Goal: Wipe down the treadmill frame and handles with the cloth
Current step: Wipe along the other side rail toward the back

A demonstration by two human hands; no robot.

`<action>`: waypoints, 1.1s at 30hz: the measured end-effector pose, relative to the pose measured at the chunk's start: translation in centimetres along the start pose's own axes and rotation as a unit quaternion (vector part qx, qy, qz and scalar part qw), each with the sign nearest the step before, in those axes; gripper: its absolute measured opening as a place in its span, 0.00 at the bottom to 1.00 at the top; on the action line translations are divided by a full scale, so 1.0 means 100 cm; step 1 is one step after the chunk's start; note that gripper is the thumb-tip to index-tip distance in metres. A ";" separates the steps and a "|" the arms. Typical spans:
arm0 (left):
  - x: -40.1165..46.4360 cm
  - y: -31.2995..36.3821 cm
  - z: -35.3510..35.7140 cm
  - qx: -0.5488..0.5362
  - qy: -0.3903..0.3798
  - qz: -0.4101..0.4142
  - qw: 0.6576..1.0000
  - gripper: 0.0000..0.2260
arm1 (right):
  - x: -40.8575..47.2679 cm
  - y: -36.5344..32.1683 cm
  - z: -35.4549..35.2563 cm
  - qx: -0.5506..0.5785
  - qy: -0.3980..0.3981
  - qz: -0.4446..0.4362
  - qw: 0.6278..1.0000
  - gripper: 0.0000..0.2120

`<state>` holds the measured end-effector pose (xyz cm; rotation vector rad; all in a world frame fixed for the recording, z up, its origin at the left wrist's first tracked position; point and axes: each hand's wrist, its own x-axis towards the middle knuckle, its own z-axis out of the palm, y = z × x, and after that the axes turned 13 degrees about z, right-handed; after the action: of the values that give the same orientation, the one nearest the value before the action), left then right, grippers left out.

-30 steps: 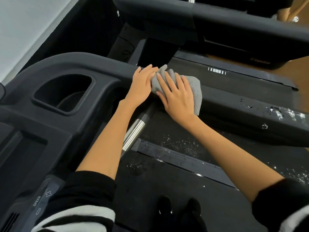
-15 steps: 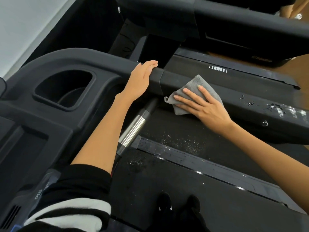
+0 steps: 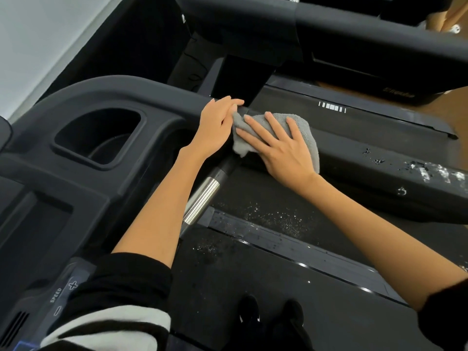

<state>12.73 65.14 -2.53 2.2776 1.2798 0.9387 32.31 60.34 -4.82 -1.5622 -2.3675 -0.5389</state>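
A single wide-angle camera sits on the person's head and looks forward and steeply down, close over the treadmill's side rail. Both forearms reach in from the bottom edge toward mid-frame, where the left hand and right hand meet. The console fills the left side, the belt and the person's shoes lie at the bottom, and a neighbouring machine crosses the top. Straight edges bow near the borders

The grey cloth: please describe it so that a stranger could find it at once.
Follow the black side rail running right from the treadmill console. Where they meet, the right hand presses flat on the grey cloth. It is the only soft, pale thing among black plastic.
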 end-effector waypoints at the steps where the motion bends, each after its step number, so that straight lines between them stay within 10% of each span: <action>1: -0.001 0.000 0.002 0.007 0.001 0.005 1.000 0.16 | 0.006 -0.005 0.000 0.016 -0.002 0.022 1.000 0.29; 24: -0.010 0.004 0.007 0.160 -0.076 0.010 0.984 0.19 | 0.015 0.026 -0.017 0.095 -0.059 0.299 0.948 0.18; 33: -0.009 0.004 0.008 0.168 -0.103 -0.006 0.980 0.20 | 0.042 -0.005 -0.012 0.089 -0.082 0.276 0.953 0.19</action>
<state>13.21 64.15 -3.15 2.5352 1.4444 0.4918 30.19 63.15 -2.15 -2.1233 -1.8772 -0.0715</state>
